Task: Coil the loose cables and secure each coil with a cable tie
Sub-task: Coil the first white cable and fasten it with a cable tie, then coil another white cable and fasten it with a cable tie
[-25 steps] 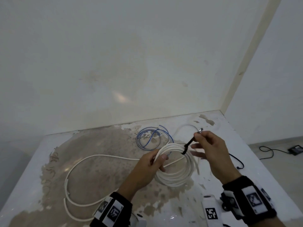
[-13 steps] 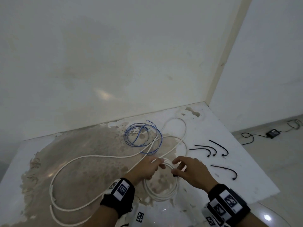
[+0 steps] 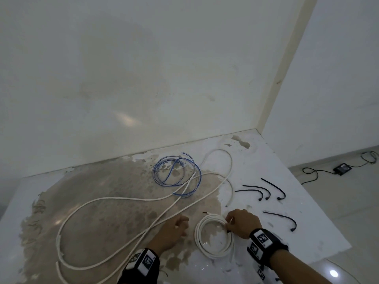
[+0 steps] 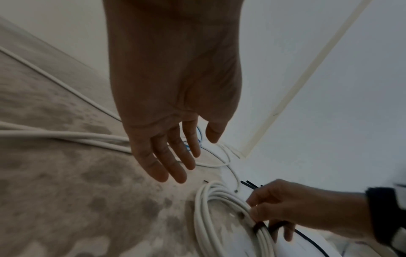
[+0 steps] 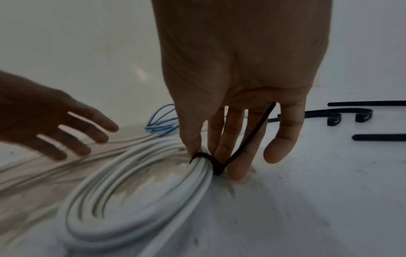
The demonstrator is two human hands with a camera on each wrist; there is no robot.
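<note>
- Progress first: one white coil [image 3: 214, 238] lies flat on the surface [image 3: 307, 226] at about 5 o'clock in my head view, and a black cable tie [image 5: 207, 159] is cinched round its strands, tail sticking up between my fingers. I judge that coil done, bar trimming.
- Left to do, as I read it: the long white cable [image 3: 114, 201] sprawls loose from 7 o'clock up toward 1 o'clock, and the blue cable [image 3: 176, 173] at 12 o'clock of the coil is only roughly looped, with no tie I can see.
- Spare ties [image 3: 264, 191] wait at 2 o'clock of the coil, three grouped and one apart, nearer my right wrist.
- My right hand [image 3: 243, 223] sits palm down at the coil's 2 o'clock edge, thumb and forefinger pinching the bundle at the tie; the other fingers [image 5: 236, 167] reach straight down to the surface.
- My left hand [image 3: 172, 230] hovers at 9 o'clock of the coil, fingers [image 4: 175, 156] relaxed and spread, holding nothing.
</note>
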